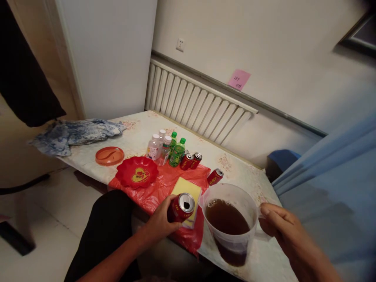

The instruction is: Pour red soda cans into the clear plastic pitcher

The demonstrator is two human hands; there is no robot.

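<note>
5 bottles (165, 152) beyond held can (181, 209)

Beyond the fingers (280, 216) I see a white radiator (194, 107) against a pale wall (211, 35); a blue curtain (331, 188) hangs rightward.

Unreadable lettering: can (181, 208), pink note (239, 80)

Head view down onto table (241, 170)
</note>
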